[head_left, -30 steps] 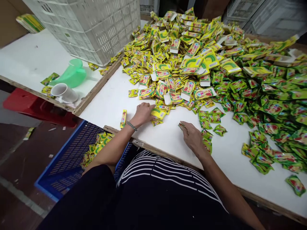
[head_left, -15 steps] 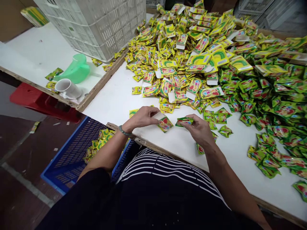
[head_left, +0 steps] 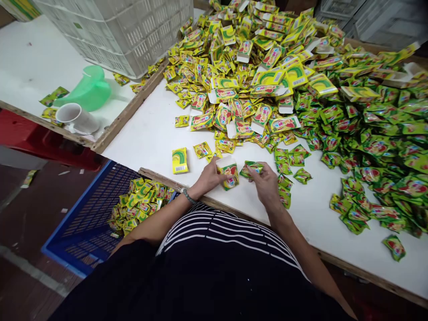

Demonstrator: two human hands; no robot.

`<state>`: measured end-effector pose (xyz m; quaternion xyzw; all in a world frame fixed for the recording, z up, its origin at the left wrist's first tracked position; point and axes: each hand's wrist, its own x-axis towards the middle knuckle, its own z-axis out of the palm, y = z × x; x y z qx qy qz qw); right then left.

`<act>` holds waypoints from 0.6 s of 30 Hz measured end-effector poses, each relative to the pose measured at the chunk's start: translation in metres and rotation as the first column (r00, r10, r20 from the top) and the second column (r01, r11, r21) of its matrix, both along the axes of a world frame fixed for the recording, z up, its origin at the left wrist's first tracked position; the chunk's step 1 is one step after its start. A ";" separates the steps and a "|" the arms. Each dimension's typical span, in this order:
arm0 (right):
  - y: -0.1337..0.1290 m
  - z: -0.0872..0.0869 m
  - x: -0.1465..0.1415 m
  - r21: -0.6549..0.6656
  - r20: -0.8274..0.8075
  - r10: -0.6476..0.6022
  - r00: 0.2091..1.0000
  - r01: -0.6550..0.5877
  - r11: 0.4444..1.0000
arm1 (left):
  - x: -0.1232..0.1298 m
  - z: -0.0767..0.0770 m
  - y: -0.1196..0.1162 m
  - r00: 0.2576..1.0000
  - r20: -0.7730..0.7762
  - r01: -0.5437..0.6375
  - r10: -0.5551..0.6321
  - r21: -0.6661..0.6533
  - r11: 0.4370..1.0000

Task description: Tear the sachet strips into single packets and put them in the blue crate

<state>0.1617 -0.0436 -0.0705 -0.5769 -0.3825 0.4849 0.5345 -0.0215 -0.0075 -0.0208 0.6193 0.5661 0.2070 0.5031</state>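
Centrally, the left hand (head_left: 211, 177) grips a small printed carton (head_left: 228, 173) with a white flap, while the right hand (head_left: 265, 182) pinches a green candy packet (head_left: 252, 168) just beside it. Lower left, a blue plastic crate (head_left: 80, 227) holds yellow packets (head_left: 142, 203).

Mug (head_left: 79, 120) set just beside green container (head_left: 93, 94) on side table (head_left: 28, 58). Red stool (head_left: 43, 145) partly hidden below. Grey crates (head_left: 379, 22) seen at far right, partly cut off.
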 end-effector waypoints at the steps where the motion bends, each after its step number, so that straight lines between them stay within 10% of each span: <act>1: 0.004 0.009 0.001 0.060 0.037 -0.019 0.999 0.017 0.998 | 0.000 0.006 0.002 0.997 -0.064 0.055 -0.054 0.005 0.998; 8: 0.035 0.052 0.011 0.188 0.640 0.242 0.729 -0.455 0.871 | -0.004 0.026 0.005 0.975 -0.120 0.189 -0.185 0.022 0.982; 13: 0.040 0.050 0.008 0.056 0.784 0.283 0.552 -0.518 0.854 | -0.015 0.012 0.000 0.985 0.066 0.162 -0.159 -0.040 0.986; 18: 0.043 0.051 0.000 0.057 0.779 0.299 0.552 -0.537 0.842 | -0.018 0.015 0.001 0.982 0.076 0.175 -0.175 0.005 0.985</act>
